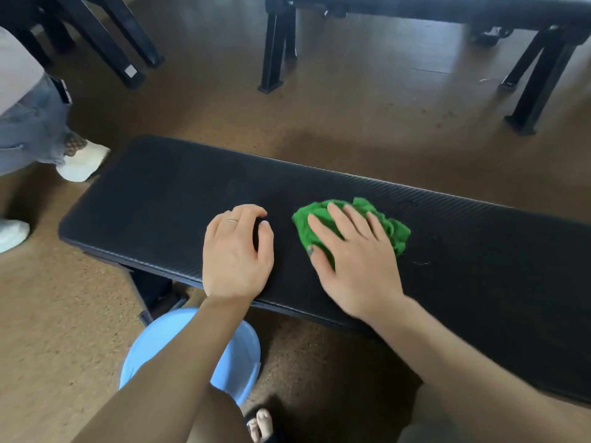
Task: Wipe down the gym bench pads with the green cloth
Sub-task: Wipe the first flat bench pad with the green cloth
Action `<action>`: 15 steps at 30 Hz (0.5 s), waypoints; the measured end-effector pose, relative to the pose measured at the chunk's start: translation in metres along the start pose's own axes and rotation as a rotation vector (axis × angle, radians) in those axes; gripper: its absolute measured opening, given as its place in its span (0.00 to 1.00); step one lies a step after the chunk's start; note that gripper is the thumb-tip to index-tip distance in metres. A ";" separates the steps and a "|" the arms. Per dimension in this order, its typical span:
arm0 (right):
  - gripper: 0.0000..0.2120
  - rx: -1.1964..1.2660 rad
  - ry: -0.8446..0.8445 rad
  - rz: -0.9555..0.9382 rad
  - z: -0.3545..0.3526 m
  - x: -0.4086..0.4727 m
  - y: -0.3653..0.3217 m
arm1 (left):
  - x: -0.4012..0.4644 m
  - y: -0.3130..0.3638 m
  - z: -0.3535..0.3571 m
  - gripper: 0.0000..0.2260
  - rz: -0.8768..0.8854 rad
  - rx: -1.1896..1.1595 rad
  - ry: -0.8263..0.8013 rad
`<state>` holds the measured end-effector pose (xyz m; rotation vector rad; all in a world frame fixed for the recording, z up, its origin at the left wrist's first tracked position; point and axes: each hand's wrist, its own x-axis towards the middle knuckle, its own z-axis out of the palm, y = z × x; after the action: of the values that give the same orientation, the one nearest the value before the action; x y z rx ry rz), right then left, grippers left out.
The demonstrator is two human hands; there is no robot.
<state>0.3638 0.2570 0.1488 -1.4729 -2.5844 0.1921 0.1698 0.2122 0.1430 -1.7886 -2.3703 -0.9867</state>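
The right hand (355,260) presses flat, fingers straight, on the crumpled green cloth (348,223); the left hand (236,254) rests loosely curled, holding nothing, on the ribbed black pad (153,199) over speckled brown floor (351,123).

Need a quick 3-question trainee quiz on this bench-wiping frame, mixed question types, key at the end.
1. True or false: the right hand presses the green cloth flat onto the bench pad with straight fingers.
2. Which hand wears a ring? A) left hand B) right hand C) neither
3. Fill in: the light blue bucket stands on the ____, on the near side of the bench.

Key: 1 true. 2 A; the left hand rests on the pad beside the cloth, fingers curled, holding nothing. 3 floor.
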 end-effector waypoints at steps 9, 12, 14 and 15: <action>0.25 -0.029 0.005 -0.072 0.004 0.025 0.006 | 0.006 -0.001 0.007 0.11 0.054 0.045 -0.003; 0.34 -0.039 -0.029 0.030 0.004 0.064 -0.003 | 0.006 0.000 0.007 0.12 0.053 0.053 -0.002; 0.35 -0.021 -0.012 0.052 0.006 0.059 -0.008 | 0.005 -0.002 0.007 0.13 0.047 0.049 -0.001; 0.33 -0.009 0.012 0.054 0.006 0.047 -0.010 | 0.005 -0.003 0.007 0.13 0.047 0.053 -0.003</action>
<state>0.3309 0.2923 0.1483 -1.5437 -2.5411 0.1776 0.1683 0.2190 0.1382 -1.8195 -2.3219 -0.9076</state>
